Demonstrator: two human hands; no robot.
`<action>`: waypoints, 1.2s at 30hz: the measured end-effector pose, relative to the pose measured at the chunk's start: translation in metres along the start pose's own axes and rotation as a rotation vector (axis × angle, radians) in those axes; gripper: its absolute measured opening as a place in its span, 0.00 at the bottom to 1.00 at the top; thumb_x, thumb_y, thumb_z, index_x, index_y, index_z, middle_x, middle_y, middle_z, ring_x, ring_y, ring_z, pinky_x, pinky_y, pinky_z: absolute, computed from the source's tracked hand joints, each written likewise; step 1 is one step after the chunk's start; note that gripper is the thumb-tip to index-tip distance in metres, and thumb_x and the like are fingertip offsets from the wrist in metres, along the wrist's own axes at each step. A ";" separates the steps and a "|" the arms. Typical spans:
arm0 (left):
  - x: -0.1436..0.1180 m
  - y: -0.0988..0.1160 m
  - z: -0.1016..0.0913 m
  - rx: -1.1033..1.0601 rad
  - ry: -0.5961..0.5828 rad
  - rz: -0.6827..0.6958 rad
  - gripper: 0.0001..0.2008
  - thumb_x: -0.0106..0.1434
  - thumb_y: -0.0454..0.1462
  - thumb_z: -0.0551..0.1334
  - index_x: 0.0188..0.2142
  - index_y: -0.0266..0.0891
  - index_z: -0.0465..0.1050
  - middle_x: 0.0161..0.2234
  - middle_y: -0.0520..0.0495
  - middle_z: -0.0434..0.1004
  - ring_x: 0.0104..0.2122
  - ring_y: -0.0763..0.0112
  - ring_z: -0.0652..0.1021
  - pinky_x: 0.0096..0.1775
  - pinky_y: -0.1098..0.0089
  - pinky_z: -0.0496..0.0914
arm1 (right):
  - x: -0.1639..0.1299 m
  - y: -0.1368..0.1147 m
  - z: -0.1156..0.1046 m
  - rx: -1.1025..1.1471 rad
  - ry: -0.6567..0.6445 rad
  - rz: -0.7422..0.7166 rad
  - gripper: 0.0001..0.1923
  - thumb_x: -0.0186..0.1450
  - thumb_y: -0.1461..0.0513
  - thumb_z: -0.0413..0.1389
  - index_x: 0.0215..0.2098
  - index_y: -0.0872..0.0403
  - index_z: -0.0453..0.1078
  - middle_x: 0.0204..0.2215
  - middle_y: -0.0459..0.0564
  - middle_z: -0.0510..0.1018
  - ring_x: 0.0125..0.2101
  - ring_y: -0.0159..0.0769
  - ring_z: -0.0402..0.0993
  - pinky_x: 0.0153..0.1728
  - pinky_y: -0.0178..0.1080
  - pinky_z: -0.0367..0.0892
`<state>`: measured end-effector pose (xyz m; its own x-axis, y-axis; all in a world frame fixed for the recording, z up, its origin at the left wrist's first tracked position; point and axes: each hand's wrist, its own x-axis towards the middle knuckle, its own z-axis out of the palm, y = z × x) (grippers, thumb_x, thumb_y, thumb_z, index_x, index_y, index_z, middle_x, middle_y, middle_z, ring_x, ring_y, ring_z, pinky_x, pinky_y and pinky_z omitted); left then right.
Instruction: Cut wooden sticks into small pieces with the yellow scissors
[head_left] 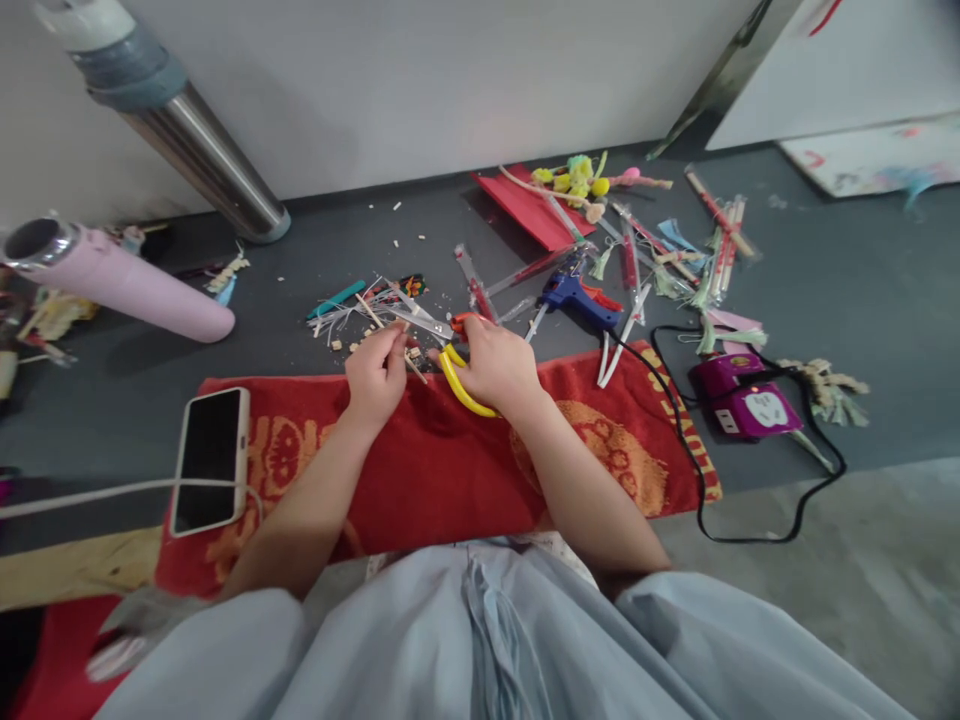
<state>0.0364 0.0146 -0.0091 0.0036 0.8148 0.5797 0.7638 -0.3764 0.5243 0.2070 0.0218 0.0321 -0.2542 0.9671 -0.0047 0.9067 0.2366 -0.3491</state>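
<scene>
My right hand (495, 362) grips yellow-handled scissors (450, 368), their blades pointing left toward my other hand. My left hand (375, 375) pinches a thin wooden stick (411, 364) at the blades. Both hands hover over the far edge of a red and orange towel (435, 460) spread on the dark floor. Small wood offcuts (352, 345) lie scattered just beyond my left hand.
A phone (208, 458) on a white cable lies on the towel's left end. A blue glue gun (576, 295), a purple power strip (742, 405) with black cord, a pink bottle (127, 285), a red paper (534, 210), pom-poms and sticks lie around. A metal pole (202, 165) stands at back left.
</scene>
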 end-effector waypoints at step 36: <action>0.106 -0.036 0.011 -0.012 0.016 -0.143 0.13 0.63 0.44 0.55 0.30 0.39 0.73 0.27 0.48 0.76 0.29 0.71 0.75 0.35 0.69 0.67 | 0.099 -0.013 -0.042 -0.100 -0.067 0.012 0.34 0.63 0.38 0.40 0.42 0.57 0.68 0.35 0.61 0.78 0.37 0.51 0.76 0.34 0.43 0.66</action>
<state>0.0164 0.1197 0.0262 -0.1152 0.8537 0.5078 0.7482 -0.2617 0.6097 0.1842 0.1181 0.0751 -0.2625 0.9622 -0.0725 0.9380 0.2369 -0.2530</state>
